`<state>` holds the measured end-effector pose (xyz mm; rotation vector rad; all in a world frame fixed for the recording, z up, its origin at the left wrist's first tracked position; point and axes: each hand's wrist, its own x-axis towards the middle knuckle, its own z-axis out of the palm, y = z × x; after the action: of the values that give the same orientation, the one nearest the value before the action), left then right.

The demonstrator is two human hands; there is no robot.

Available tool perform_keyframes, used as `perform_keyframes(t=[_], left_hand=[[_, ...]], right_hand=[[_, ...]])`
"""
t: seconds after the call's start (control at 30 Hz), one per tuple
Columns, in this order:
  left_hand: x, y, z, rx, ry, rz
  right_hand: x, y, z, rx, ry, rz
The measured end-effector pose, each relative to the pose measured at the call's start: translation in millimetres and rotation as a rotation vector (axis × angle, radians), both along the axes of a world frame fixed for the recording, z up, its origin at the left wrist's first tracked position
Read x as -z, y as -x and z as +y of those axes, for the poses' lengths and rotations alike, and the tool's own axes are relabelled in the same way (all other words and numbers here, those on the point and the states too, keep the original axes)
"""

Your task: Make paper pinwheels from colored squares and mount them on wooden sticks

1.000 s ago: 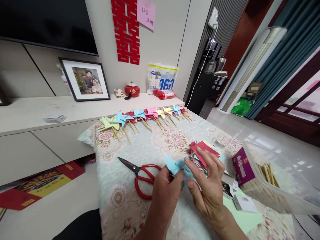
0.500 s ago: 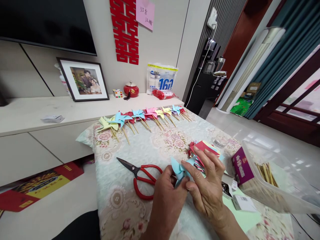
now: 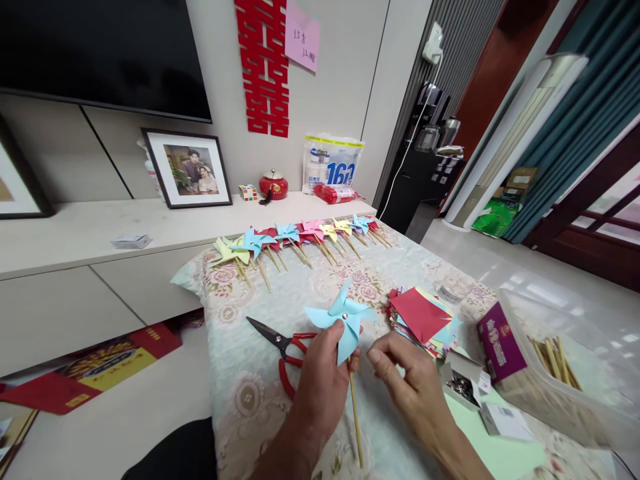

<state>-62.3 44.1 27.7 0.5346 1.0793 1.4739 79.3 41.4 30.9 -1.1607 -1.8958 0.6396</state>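
A light-blue paper pinwheel (image 3: pixel 352 311) faces up with a silver fastener at its centre. My left hand (image 3: pixel 325 373) is closed on it, thumb on one blade, and its thin wooden stick (image 3: pixel 355 413) hangs down below. Just right of the pinwheel is my right hand (image 3: pixel 407 373), apart from it, with the fingers curled in and no object visible in them. Red-handled scissors (image 3: pixel 280 343) lie left of my left hand, their handles partly hidden behind it. Finished pinwheels (image 3: pixel 287 233) in several colours lie in a row along the table's far edge.
Stacked coloured paper squares (image 3: pixel 423 313) lie beyond my right hand. Right of it are an opened small box of metal fasteners (image 3: pixel 461 387), a white box (image 3: pixel 506 421) and a clear plastic bin (image 3: pixel 555 393) with wooden sticks. Light-green paper (image 3: pixel 510 457) lies beneath the boxes.
The pinwheel has been raised and turned, so its front and stick now show. My right hand has come off the blades, drawn back and curled its fingers. The view has shifted slightly left.
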Motion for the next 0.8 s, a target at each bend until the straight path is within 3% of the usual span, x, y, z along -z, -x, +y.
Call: perform_keyframes(t=[0.17,0.3,0.53,0.8], left_hand=[[1.5,2,2,-0.047,-0.069,-0.153],[-5.4,1,2,-0.013,-0.074,-0.233],[-2.3,-1,1,-0.001,-0.131,-0.037],[-2.6,-1,1,-0.128,-0.099,0.072]], right_hand=[[4.0,9,-4,-0.25,0.535,-0.037],[17.1,17,-5,-0.377,0.858,0.15],[25.3,25,-6,-0.345,0.881,0.23],[26.1,38,-10,-0.366,0.889,0.209]])
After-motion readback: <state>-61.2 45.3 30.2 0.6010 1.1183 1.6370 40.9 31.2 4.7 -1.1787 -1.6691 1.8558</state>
